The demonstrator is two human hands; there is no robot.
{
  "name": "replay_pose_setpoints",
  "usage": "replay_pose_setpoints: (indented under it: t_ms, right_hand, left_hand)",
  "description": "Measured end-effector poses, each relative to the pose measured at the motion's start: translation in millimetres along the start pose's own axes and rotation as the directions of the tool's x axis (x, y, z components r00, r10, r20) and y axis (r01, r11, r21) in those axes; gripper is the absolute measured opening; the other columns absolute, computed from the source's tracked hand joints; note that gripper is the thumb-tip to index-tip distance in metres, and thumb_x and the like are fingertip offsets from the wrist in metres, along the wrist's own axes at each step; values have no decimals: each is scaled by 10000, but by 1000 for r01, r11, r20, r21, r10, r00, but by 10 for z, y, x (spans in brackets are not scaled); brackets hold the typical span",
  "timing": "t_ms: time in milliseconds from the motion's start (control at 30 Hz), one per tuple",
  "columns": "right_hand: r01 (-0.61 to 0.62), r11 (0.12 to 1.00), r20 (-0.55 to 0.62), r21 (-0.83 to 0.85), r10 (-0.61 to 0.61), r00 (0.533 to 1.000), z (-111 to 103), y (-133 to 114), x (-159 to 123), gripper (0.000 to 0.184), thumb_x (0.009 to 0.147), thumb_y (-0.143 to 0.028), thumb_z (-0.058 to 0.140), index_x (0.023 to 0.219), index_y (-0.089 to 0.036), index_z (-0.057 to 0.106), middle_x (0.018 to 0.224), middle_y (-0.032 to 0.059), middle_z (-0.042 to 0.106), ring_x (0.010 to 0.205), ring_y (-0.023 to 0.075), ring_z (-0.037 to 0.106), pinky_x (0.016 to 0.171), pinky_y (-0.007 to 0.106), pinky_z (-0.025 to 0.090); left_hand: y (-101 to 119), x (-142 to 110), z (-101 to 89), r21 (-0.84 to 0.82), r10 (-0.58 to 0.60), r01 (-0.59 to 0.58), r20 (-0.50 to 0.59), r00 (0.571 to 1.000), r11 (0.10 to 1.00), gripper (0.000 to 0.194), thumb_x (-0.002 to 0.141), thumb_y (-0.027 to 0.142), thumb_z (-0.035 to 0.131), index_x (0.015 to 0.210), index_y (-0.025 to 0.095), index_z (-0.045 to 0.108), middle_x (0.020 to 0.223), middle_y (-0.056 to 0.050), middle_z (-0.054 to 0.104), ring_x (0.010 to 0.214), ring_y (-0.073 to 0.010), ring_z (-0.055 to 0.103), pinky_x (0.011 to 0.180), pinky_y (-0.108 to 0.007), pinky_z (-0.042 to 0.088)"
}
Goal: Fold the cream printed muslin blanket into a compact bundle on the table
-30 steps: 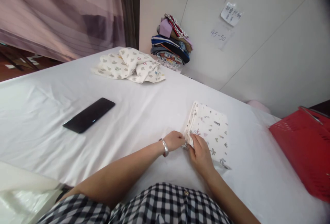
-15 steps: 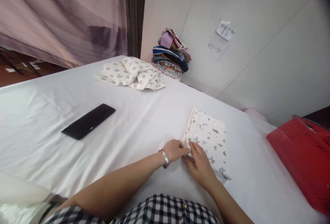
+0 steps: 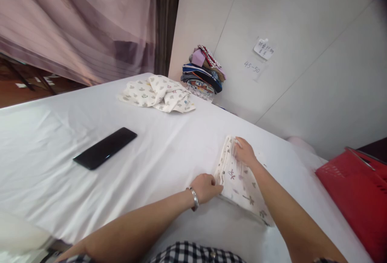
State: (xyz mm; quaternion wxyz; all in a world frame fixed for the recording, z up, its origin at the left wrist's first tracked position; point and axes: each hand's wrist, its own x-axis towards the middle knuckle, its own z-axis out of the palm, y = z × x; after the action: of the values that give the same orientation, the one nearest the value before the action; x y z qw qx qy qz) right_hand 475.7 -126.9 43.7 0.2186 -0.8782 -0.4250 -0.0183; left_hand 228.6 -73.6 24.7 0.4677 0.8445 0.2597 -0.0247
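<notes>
A folded white cloth (image 3: pixel 236 178) printed with small plants and shapes lies in front of me, its layered fold along the left side. My left hand (image 3: pixel 206 188), with a silver bracelet at the wrist, is closed on the near left corner, thumb on top. At the far left corner, my right hand (image 3: pixel 244 152) grips the folded edge, fingers curled over it and a little blurred. The right forearm covers part of the cloth's right side.
On the white-covered table (image 3: pixel 169 142) lies a black phone (image 3: pixel 105 148). Behind it is a crumpled patterned cloth (image 3: pixel 160 93). A stack of folded fabrics (image 3: pixel 202 73) stands by the wall (image 3: pixel 287 65). At right is a red basket (image 3: pixel 353 198).
My right hand has moved from the near left corner, beside my left hand, to the far left corner of the folded cloth. My left hand stays at the near corner.
</notes>
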Motion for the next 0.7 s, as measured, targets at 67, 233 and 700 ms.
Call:
replay_pose_setpoints:
  t_ms: [67,233,700]
  right_hand:
    - [-57,998,31,-40,58,998,38,36,222,415,787,-326,467,1128,-130,597,1226,133,549,1151,258,488,977,430,355]
    - [-131,984,146,-123,149,978,155,67,469,458,742,-453,530,1052,-133,635,1129,143,608,1027,286,561,873,397,410]
    - [-183,961,135,-207,213,968,349,-15,476,372,830,-402,407,1044,-170,603,1085,88,606,1024,226,525,873,319,354]
  left_hand:
    - [-11,1,11,0,-1,1,-7,1000,1000,314,680,468,504,654,183,634,632,-36,616,608,-164,544,527,-251,340]
    - [10,-18,-11,8,-8,8,3,1000,1000,323,676,468,513,685,179,656,672,-43,640,645,-168,567,552,-247,367]
    - [49,-19,-37,53,-42,41,24,999,998,302,693,435,479,712,193,659,722,-52,655,694,-186,584,598,-263,395]
